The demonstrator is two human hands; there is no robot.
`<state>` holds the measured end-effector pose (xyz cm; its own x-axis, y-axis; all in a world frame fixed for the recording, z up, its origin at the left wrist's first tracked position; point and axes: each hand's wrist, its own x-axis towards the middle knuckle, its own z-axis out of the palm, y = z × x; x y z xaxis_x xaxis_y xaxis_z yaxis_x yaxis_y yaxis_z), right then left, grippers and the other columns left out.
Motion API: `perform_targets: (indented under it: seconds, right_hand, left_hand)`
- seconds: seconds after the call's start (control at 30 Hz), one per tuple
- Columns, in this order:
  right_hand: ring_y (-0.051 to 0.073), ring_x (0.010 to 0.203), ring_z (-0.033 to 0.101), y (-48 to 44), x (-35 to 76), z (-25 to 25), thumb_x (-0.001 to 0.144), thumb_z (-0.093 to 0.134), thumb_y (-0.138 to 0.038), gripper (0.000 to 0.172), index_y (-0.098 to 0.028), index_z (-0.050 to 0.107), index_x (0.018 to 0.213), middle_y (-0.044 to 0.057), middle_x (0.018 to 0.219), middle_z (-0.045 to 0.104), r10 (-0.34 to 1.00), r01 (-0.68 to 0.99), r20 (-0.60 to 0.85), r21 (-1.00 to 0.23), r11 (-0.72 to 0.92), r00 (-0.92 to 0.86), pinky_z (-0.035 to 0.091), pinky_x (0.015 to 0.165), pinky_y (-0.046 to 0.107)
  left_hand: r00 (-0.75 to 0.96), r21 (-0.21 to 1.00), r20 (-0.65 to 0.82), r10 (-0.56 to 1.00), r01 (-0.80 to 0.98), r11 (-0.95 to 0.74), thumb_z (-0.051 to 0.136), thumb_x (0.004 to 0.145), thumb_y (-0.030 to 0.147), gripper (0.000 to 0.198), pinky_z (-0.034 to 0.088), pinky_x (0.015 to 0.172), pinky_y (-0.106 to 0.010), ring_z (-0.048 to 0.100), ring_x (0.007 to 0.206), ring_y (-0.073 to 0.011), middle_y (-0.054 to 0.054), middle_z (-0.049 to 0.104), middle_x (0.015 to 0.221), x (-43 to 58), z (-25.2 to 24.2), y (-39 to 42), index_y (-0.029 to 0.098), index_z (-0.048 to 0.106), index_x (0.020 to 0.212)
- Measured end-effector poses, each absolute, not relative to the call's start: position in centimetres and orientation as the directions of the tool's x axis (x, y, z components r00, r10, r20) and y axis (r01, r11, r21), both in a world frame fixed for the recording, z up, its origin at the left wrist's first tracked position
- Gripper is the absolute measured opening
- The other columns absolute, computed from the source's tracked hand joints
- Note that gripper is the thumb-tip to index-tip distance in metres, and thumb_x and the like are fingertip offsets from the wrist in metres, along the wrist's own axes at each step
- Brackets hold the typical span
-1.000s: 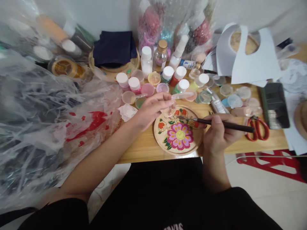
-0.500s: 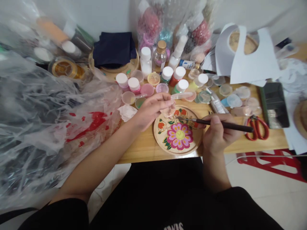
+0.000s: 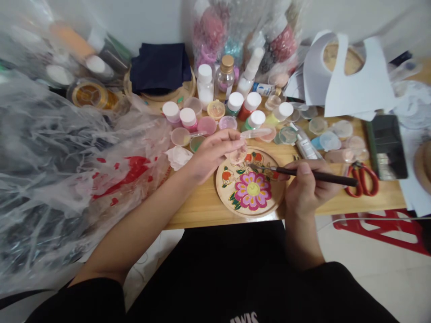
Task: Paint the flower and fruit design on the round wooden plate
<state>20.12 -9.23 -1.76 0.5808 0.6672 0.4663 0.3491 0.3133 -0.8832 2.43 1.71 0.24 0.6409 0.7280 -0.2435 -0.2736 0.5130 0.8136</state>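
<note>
My left hand pinches a small clear plastic cup, its lid flipped open to the right. The cup hangs over the far left part of a round wooden plate. A pink flower with a yellow centre, orange fruits and green leaves, outlined in gold, decorate the plate. In my right hand is a dark-handled tool with a thin metal tip, held like a pen. Its tip is just right of the cup, above the plate's design; whether it touches the surface I cannot tell.
Behind the plate stand several white-capped paint jars and small lidded cups. Red-handled scissors, a white tube and a dark phone-like object lie to the right. Crumpled clear plastic covers the left side; a tissue lies near my left wrist.
Both hands, the cup and the tool keep nearly the same places over the plate. Only a slight shift of the camera view shows.
</note>
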Motion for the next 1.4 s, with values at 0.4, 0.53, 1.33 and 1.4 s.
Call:
perform_targets:
  seconds: [0.4, 0.53, 1.33, 1.4]
  right_hand:
    - [0.011, 0.042, 0.054, -9.09, 20.0, -1.72, 0.09, 0.073, -0.041, 0.027, -0.023, 0.07, 0.071, -0.005, 0.056, 0.062, 0.651, 0.353, 0.477, -0.878, 0.322, 0.591, 0.045, 0.042, 0.026]
    - [0.01, 0.043, 0.054, -9.07, 19.93, -1.66, 0.091, 0.073, -0.037, 0.024, -0.023, 0.07, 0.072, -0.005, 0.056, 0.062, 0.662, 0.331, 0.479, -0.878, 0.346, 0.576, 0.045, 0.042, 0.025]
    - [0.009, 0.042, 0.055, -9.08, 19.91, -1.82, 0.092, 0.072, -0.034, 0.024, -0.022, 0.072, 0.072, -0.006, 0.055, 0.062, 0.651, 0.306, 0.465, -0.885, 0.35, 0.6, 0.045, 0.041, 0.024]
    - [0.009, 0.042, 0.055, -9.09, 19.94, -1.84, 0.092, 0.072, -0.033, 0.023, -0.021, 0.072, 0.072, -0.005, 0.055, 0.063, 0.648, 0.311, 0.47, -0.883, 0.352, 0.6, 0.044, 0.04, 0.024]
  left_hand:
    - [0.639, 0.818, -0.248, 0.728, -0.265, 0.51, 0.075, 0.077, 0.033, 0.021, 0.044, 0.064, -0.024, 0.058, 0.067, -0.0087, 0.002, 0.065, 0.076, 2.39, 0.04, 1.73, 0.019, 0.06, 0.083]
    - [0.634, 0.812, -0.25, 0.732, -0.274, 0.515, 0.076, 0.075, 0.032, 0.022, 0.044, 0.063, -0.024, 0.058, 0.067, -0.0084, 0.002, 0.065, 0.075, 2.43, 0.17, 1.69, 0.018, 0.061, 0.083]
    - [0.64, 0.817, -0.248, 0.727, -0.265, 0.512, 0.076, 0.077, 0.034, 0.023, 0.045, 0.065, -0.026, 0.058, 0.068, -0.0092, 0.001, 0.066, 0.077, 2.36, 0.12, 1.73, 0.018, 0.061, 0.083]
    - [0.64, 0.822, -0.239, 0.73, -0.267, 0.503, 0.075, 0.078, 0.034, 0.022, 0.045, 0.064, -0.026, 0.058, 0.067, -0.0089, 0.001, 0.066, 0.077, 2.32, 0.08, 1.74, 0.018, 0.06, 0.084]
